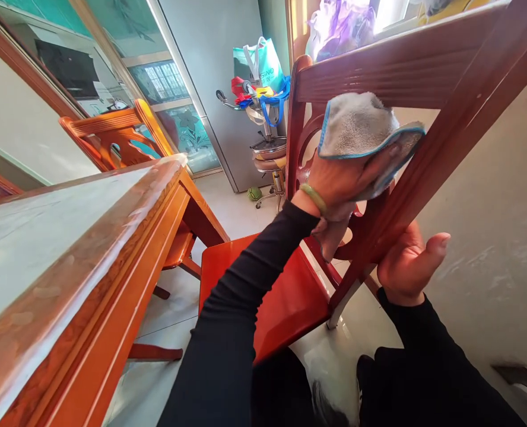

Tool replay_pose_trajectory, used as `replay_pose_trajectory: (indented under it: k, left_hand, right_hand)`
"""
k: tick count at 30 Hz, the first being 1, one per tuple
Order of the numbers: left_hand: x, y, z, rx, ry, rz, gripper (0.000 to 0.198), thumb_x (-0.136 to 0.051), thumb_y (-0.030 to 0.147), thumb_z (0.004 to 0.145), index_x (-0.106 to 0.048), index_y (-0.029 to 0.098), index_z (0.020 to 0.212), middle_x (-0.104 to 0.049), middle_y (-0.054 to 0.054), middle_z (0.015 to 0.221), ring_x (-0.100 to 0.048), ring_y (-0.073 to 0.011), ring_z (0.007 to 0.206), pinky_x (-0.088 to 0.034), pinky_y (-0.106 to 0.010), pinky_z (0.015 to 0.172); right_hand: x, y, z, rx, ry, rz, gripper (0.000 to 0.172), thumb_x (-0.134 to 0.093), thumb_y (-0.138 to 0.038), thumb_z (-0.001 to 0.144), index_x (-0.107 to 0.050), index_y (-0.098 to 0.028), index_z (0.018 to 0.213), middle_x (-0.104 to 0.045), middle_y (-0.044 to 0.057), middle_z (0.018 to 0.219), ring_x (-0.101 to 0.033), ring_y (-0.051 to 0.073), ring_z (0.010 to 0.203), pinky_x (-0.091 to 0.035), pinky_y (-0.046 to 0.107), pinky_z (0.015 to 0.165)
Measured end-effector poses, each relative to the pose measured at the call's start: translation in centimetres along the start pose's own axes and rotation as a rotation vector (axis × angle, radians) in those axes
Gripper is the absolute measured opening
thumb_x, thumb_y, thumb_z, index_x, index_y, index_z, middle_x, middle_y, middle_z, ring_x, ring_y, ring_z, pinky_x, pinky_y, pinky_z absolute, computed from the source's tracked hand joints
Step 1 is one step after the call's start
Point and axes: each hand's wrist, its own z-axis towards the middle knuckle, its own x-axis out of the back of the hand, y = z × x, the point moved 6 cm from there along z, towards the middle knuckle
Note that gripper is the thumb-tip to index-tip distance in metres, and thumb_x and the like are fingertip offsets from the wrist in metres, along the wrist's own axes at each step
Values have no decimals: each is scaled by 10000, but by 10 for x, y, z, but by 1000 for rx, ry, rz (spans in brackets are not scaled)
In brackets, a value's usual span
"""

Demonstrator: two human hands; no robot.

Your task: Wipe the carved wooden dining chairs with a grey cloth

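Under the left fingers (379,163), which lie flat and together, a grey microfibre cloth (356,127) with a blue edge is held pressed against a red-brown wooden dining chair (406,184), and a fold of it hangs below the left hand (335,187). Just above the fingertips runs the chair's ridged top rail (379,74). At the wrist behind them sits a green bangle (313,198), and a black sleeve (241,296) runs back from it toward the bottom of the view.

Just below the cloth, the right hand (406,264) is against the chair's rear post, its thumb (437,242) standing clear. Its other fingers are hidden behind the wood, so whether they are closed around the post cannot be told. Below both hands spreads the glossy red chair seat (272,290).

Left of the fingers, past the seat, stands a wooden table with a pale top (45,237) and a polished orange-brown edge (112,249), and a second wooden chair (112,139) stands beyond it. Farther ahead of the fingers, a chrome stool (267,151) stands on the tiled floor (228,213), with a pale green tote bag (260,62) behind it and a green ball (254,193) near its base.
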Motion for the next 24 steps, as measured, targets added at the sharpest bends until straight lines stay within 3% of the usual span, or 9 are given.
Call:
replay_pose_trajectory:
  k: [4, 9, 12, 17, 21, 24]
  left_hand:
    - [-20, 37, -29, 126, 76, -259, 770, -220, 793, 1104, -785, 328, 1347, -796, -137, 1225, -613, -373, 1491, -430, -709, 1289]
    - [-23, 67, -62, 407, 266, -569, 635, -543, 829, 1021, -824, 317, 1272, -779, -155, 1304, -547, -409, 1557, -411, -655, 1342]
    - [-20, 78, -65, 462, 315, -682, 640, -511, 823, 1036, -823, 326, 1291, -779, -143, 1344, -530, -396, 1589, -359, -651, 1388]
    - [-24, 93, -73, 498, 261, -696, 654, -390, 777, 1092, -812, 304, 1254, -804, -149, 1313, -581, -372, 1549, -344, -627, 1410]
    - [-23, 97, -88, 537, 257, -618, 648, -408, 763, 1098, -769, 238, 1214, -794, -189, 1273, -674, -393, 1414, -455, -631, 1315]
    - [-24, 101, -111, 609, 265, -544, 594, -430, 717, 1117, -758, 226, 1180, -796, -176, 1250, -719, -358, 1319, -513, -582, 1257]
  right_hand:
    - [3, 4, -2, 38, -17, -10, 802, -445, -880, 1003, -804, -245, 1335, -761, 102, 1403, -562, 384, 1575, -407, 649, 1367]
    - [9, 8, -4, 93, -109, -74, 762, -356, -794, 1054, -750, -254, 1418, -710, 114, 1494, -520, 364, 1621, -441, 649, 1343]
    - [12, 11, -3, 114, -115, -89, 755, -279, -742, 1088, -727, -246, 1441, -693, 113, 1525, -514, 337, 1629, -430, 630, 1356]
    - [13, 10, -1, 200, -139, -95, 741, -321, -759, 1097, -727, -239, 1433, -698, 112, 1516, -549, 334, 1592, -390, 597, 1391]
    - [17, 10, -1, 214, -113, -176, 726, -349, -779, 1091, -751, -254, 1392, -723, 97, 1462, -586, 336, 1542, -410, 568, 1387]
    - [21, 13, -1, 205, -110, -195, 727, -371, -779, 1091, -772, -222, 1330, -746, 108, 1397, -609, 342, 1508, -439, 570, 1364]
